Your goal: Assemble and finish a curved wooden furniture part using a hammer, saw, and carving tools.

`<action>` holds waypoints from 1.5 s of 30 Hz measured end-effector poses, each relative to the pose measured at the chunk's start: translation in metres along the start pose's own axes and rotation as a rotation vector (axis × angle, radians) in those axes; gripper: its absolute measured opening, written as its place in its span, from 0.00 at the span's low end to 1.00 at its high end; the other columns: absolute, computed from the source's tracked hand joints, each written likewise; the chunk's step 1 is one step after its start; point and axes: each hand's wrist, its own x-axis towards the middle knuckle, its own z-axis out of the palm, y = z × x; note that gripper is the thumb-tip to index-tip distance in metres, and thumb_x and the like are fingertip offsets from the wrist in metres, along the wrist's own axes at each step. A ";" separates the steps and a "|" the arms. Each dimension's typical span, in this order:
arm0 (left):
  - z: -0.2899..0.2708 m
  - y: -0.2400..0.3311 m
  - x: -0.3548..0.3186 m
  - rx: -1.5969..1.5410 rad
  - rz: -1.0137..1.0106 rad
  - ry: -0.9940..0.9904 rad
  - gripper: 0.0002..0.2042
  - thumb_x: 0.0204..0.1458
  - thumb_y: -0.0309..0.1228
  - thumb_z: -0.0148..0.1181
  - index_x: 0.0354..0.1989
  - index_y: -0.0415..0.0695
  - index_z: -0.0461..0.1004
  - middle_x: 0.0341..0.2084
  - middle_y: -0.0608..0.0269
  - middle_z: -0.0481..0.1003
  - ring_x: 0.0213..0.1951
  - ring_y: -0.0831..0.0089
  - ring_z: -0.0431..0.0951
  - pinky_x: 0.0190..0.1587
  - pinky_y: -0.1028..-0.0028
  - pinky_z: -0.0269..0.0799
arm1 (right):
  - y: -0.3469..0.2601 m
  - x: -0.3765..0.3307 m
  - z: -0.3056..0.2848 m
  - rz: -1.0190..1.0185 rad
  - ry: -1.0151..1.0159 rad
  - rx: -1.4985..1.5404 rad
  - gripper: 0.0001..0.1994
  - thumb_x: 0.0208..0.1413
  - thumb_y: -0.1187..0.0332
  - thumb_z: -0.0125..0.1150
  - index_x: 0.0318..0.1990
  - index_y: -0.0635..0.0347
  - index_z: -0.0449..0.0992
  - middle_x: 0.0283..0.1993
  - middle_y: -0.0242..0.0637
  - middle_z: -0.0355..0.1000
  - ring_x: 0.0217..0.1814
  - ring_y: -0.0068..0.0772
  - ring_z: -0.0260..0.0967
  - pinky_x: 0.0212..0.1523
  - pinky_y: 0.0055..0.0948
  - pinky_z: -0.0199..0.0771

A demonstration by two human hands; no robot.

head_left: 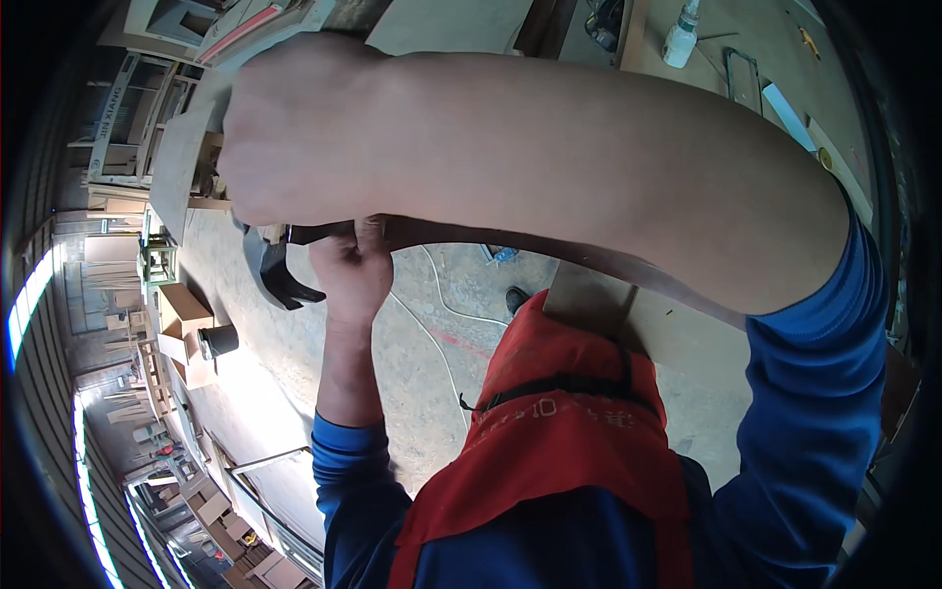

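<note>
Head view, and we're close in on a claw hammer (270, 270), its dark head just to the left of the left hand (351, 277) and directly below the right hand (299, 133) in the frame. Look at that left hand: fingers curled, thumb up, wrapped around the hammer's dark handle, claw curving back toward the knuckles. Over it comes the right hand, back to us, bare forearm sweeping right across the top of the scene. It looks bent into a fist, but the fingers are out of sight, so I can't tell what, if anything, it grips!

Out left of the right hand, a pale board (180, 172). Down and left from the left hand, on the concrete floor (250, 378), stand an open cardboard box (184, 312) and, right beside it, a dark bucket (218, 341). Swing to the right of the left hand: a white cord (432, 339) loops along the floor, and past it the toe of a dark shoe (516, 298) peeks out beside the red apron (549, 447) with its black strap (559, 384). Well off to the right of the right hand, beyond the forearm, a white bottle (679, 41) stands on a workbench (702, 79).
</note>
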 end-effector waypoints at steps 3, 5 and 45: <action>-0.003 0.005 0.006 -0.021 -0.011 -0.009 0.12 0.69 0.28 0.57 0.35 0.32 0.78 0.22 0.70 0.74 0.30 0.84 0.70 0.33 0.78 0.64 | 0.011 -0.001 0.005 -0.028 0.005 0.013 0.08 0.56 0.61 0.66 0.33 0.51 0.85 0.31 0.31 0.81 0.39 0.32 0.83 0.33 0.33 0.84; -0.008 0.008 0.009 -0.034 -0.073 -0.077 0.11 0.69 0.29 0.58 0.39 0.32 0.79 0.28 0.67 0.78 0.33 0.82 0.73 0.37 0.78 0.69 | 0.013 -0.002 0.008 -0.050 0.000 0.027 0.10 0.57 0.58 0.66 0.33 0.53 0.85 0.31 0.32 0.81 0.38 0.32 0.82 0.32 0.32 0.83; -0.033 0.019 -0.021 -0.447 -0.216 0.004 0.08 0.57 0.21 0.65 0.44 0.40 0.74 0.34 0.61 0.75 0.41 0.72 0.80 0.45 0.72 0.74 | 0.025 -0.269 0.015 1.092 0.430 0.317 0.10 0.62 0.69 0.67 0.48 0.61 0.79 0.34 0.37 0.80 0.32 0.27 0.76 0.37 0.29 0.76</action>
